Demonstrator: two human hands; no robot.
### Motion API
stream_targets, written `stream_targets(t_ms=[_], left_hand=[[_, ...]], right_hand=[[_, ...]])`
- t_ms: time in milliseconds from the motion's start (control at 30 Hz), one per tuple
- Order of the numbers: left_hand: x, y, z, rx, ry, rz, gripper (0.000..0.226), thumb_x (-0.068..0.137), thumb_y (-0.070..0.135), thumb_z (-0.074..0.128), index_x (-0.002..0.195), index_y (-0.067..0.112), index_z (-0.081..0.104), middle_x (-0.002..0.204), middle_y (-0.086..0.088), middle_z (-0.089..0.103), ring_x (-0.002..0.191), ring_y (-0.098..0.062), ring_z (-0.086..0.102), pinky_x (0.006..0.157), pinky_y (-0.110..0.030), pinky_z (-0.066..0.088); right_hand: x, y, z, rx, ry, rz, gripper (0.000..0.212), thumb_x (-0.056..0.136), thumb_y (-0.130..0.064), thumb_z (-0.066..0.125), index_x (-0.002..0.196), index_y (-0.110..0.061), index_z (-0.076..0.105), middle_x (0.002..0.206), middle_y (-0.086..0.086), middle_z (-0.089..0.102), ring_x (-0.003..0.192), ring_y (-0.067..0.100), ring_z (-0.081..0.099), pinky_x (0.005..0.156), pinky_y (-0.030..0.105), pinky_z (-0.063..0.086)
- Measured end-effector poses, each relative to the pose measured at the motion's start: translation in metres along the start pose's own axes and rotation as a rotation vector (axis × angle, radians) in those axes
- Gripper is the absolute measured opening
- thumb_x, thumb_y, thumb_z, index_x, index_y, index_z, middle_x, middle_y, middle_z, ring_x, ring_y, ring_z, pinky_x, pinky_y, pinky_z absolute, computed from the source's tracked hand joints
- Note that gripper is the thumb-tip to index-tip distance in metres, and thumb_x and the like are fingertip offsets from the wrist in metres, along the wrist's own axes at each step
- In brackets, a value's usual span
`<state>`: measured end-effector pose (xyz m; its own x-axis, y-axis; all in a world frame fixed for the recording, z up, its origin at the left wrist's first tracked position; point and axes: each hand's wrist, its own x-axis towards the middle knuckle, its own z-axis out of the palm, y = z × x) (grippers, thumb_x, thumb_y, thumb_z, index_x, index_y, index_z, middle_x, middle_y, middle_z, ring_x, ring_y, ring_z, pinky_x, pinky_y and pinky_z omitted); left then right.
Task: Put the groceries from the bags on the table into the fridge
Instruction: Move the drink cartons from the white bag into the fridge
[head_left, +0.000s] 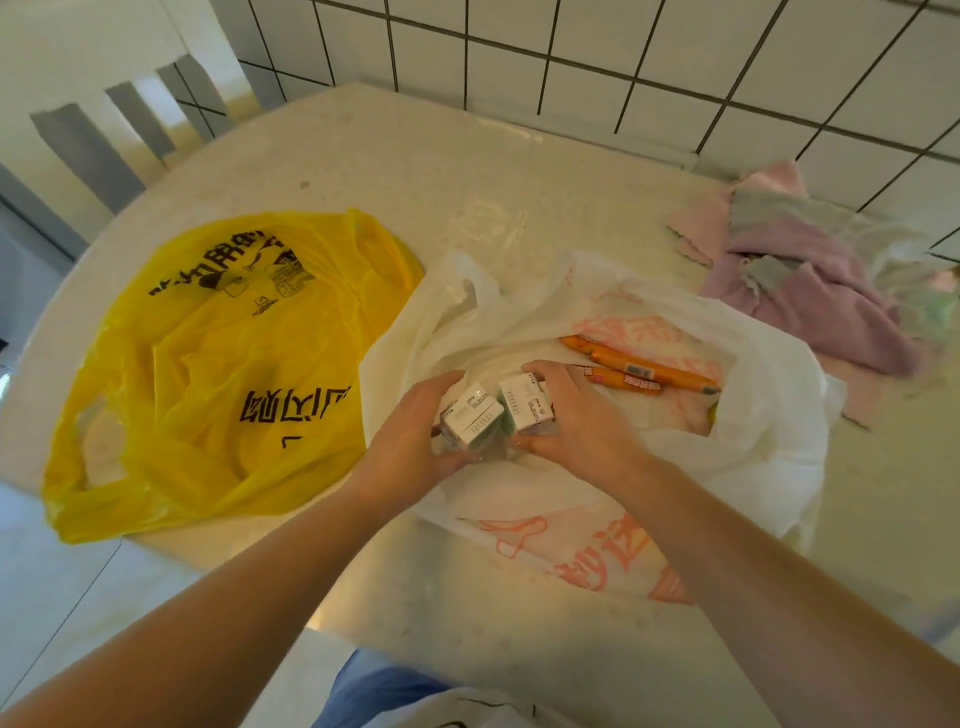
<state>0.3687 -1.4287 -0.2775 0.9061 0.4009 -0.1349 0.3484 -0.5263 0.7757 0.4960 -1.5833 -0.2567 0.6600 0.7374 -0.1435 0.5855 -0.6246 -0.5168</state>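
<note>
Left hand (410, 441), right hand (571, 421) both grip wrapped cartons (493, 415) (white, green-edged) — over white bag (753, 415).

Head camera looks steeply down, close over table (363, 171).

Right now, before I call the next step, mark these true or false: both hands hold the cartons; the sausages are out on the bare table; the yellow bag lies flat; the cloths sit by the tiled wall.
1. The left hand and right hand hold the pack of small cartons. True.
2. The orange sausages lie on the bare table. False: they lie inside the open white bag.
3. The yellow bag lies flat. True.
4. The pink cloths lie left of the yellow bag. False: they lie at the right, by the tiled wall.
</note>
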Motion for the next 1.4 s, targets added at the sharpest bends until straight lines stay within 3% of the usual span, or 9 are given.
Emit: stream_targets(t_ms=[167, 333, 467, 633, 733, 833, 1100, 1233, 1400], left_hand=[[0.013, 0.007, -0.016, 0.097, -0.200, 0.032, 0.078, 0.070, 0.022, 0.081, 0.135, 0.032, 0.038, 0.131, 0.009, 0.052, 0.118, -0.010, 0.049, 0.095, -0.029, 0.048], [0.016, 0.014, -0.012, 0.161, -0.232, 0.004, 0.075, 0.063, 0.032, 0.085, 0.121, 0.033, 0.037, 0.125, 0.012, 0.055, 0.112, -0.010, 0.052, 0.089, -0.034, 0.050], [0.006, 0.032, -0.005, 0.047, -0.031, -0.043, 0.070, 0.064, 0.028, 0.085, 0.112, 0.032, 0.035, 0.106, 0.016, 0.051, 0.103, -0.008, 0.052, 0.082, -0.026, 0.049], [-0.013, 0.057, -0.022, -0.153, 0.258, -0.063, 0.069, 0.060, 0.026, 0.087, 0.110, 0.028, 0.039, 0.096, 0.022, 0.052, 0.093, -0.002, 0.057, 0.074, -0.020, 0.051], [-0.027, 0.062, -0.044, -0.231, 0.416, -0.032, 0.068, 0.060, 0.024, 0.087, 0.110, 0.027, 0.041, 0.099, 0.022, 0.053, 0.096, 0.011, 0.053, 0.070, -0.009, 0.047], [-0.048, 0.059, -0.072, -0.277, 0.537, -0.022, 0.067, 0.060, 0.021, 0.086, 0.110, 0.029, 0.041, 0.103, 0.024, 0.053, 0.104, 0.010, 0.049, 0.075, -0.013, 0.049], [-0.141, 0.014, -0.169, -0.261, 0.778, 0.009, 0.058, 0.064, 0.021, 0.082, 0.105, 0.037, 0.045, 0.105, 0.020, 0.056, 0.106, 0.005, 0.054, 0.075, -0.020, 0.055], [-0.208, -0.024, -0.227, -0.253, 0.877, -0.015, 0.057, 0.067, 0.019, 0.080, 0.104, 0.041, 0.042, 0.104, 0.020, 0.055, 0.102, 0.016, 0.051, 0.072, -0.014, 0.054], [-0.297, -0.082, -0.306, -0.193, 1.008, -0.060, 0.061, 0.066, 0.025, 0.080, 0.113, 0.035, 0.042, 0.105, 0.025, 0.051, 0.101, 0.009, 0.050, 0.067, -0.011, 0.052]], right_hand=[[0.003, 0.003, 0.000, 0.118, -0.059, 0.011, 0.066, 0.073, -0.024, 0.077, 0.128, -0.021, 0.040, 0.122, -0.001, 0.056, 0.097, 0.013, 0.054, 0.070, 0.026, 0.037], [-0.004, 0.005, -0.003, 0.198, -0.009, 0.059, 0.059, 0.073, -0.028, 0.078, 0.120, -0.024, 0.043, 0.109, -0.011, 0.058, 0.082, 0.006, 0.056, 0.059, 0.016, 0.038], [-0.008, 0.001, -0.021, 0.243, 0.093, 0.038, 0.057, 0.070, -0.030, 0.079, 0.116, -0.026, 0.046, 0.109, -0.012, 0.061, 0.090, 0.008, 0.061, 0.071, 0.027, 0.050], [-0.003, -0.021, -0.052, 0.257, 0.160, -0.113, 0.056, 0.070, -0.032, 0.079, 0.115, -0.032, 0.047, 0.109, -0.012, 0.063, 0.098, 0.005, 0.058, 0.079, 0.029, 0.050], [0.000, -0.051, -0.064, 0.361, 0.124, -0.213, 0.054, 0.070, -0.027, 0.080, 0.108, -0.043, 0.045, 0.102, -0.024, 0.059, 0.097, -0.007, 0.055, 0.081, 0.016, 0.046], [0.003, -0.090, -0.065, 0.473, 0.065, -0.301, 0.057, 0.071, -0.017, 0.079, 0.100, -0.050, 0.044, 0.098, -0.031, 0.056, 0.097, -0.015, 0.054, 0.082, 0.014, 0.046], [-0.005, -0.225, -0.027, 0.561, -0.081, -0.540, 0.060, 0.072, -0.014, 0.079, 0.115, -0.042, 0.048, 0.104, -0.023, 0.059, 0.102, -0.006, 0.057, 0.075, 0.009, 0.049], [-0.016, -0.310, 0.013, 0.556, -0.126, -0.631, 0.059, 0.072, -0.017, 0.079, 0.114, -0.043, 0.047, 0.104, -0.025, 0.057, 0.100, -0.012, 0.053, 0.074, 0.005, 0.046], [-0.037, -0.432, 0.076, 0.580, -0.224, -0.705, 0.058, 0.074, -0.014, 0.077, 0.119, -0.038, 0.049, 0.103, -0.027, 0.055, 0.101, -0.010, 0.052, 0.074, 0.009, 0.048]])
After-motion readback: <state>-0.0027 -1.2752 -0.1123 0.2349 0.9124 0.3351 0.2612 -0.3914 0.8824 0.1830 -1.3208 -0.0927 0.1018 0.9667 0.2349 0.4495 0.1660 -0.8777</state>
